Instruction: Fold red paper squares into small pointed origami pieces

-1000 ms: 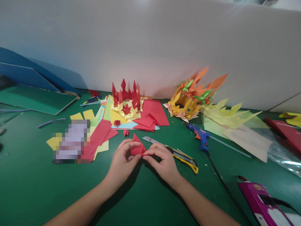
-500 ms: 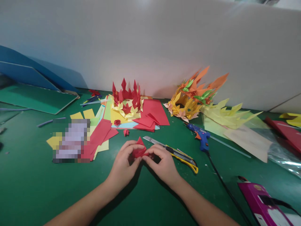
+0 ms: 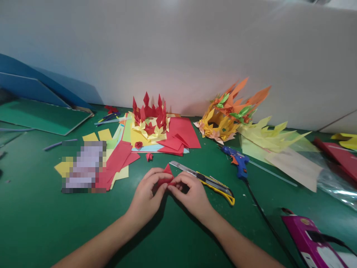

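Observation:
Between my hands is a small folded piece of red paper, one pointed corner sticking up past the fingers. My left hand curls round its left side, thumb in front. The fingertips of my right hand pinch its lower right edge, close to the left thumb. Much of the paper is hidden behind the fingers. Just beyond my right hand lies a yellow and black utility knife with its blade out. A small folded red paper piece rests on the table beyond my left hand.
At the back stand a red and yellow paper crown and an orange paper crown. Right of the knife lies a blue glue gun with a black cord. A magenta power strip sits front right. Red paper strips lie left, beside a pixelated object.
The tip of the red paper has tilted slightly right and sunk a little lower between my fingers. Both hands stay in nearly the same place.

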Action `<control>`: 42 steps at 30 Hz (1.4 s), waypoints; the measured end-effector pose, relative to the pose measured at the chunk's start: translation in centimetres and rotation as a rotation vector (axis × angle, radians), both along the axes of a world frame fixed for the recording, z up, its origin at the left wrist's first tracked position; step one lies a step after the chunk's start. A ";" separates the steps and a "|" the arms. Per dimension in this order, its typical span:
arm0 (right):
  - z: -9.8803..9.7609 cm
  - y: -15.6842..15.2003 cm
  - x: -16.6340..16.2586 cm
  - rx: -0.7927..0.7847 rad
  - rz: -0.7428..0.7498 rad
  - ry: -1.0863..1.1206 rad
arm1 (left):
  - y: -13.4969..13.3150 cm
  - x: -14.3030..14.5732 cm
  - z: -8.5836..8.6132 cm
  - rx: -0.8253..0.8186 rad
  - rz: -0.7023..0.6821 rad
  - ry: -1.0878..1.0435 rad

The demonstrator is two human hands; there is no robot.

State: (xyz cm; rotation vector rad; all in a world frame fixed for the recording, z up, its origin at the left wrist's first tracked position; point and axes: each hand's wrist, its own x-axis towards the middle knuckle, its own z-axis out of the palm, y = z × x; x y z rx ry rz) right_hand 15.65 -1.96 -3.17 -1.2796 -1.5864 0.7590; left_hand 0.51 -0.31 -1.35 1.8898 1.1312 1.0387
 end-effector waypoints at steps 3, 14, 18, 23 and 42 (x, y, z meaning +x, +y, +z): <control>0.2 0.0 0.0 -0.075 -0.001 0.077 | 0.1 0.0 0.1 -0.002 0.027 -0.009; 0.1 0.3 0.0 -0.180 0.012 0.292 | -0.2 0.2 0.6 -0.007 0.011 -0.036; 0.4 0.4 0.1 -0.251 0.042 0.260 | -0.2 0.1 0.6 -0.035 0.006 -0.038; 0.7 0.2 0.2 -0.240 0.053 0.199 | -0.2 0.0 0.6 -0.061 -0.014 -0.022; 0.3 -0.1 0.0 -0.177 0.103 0.172 | 0.4 0.2 0.5 -0.350 0.040 -0.324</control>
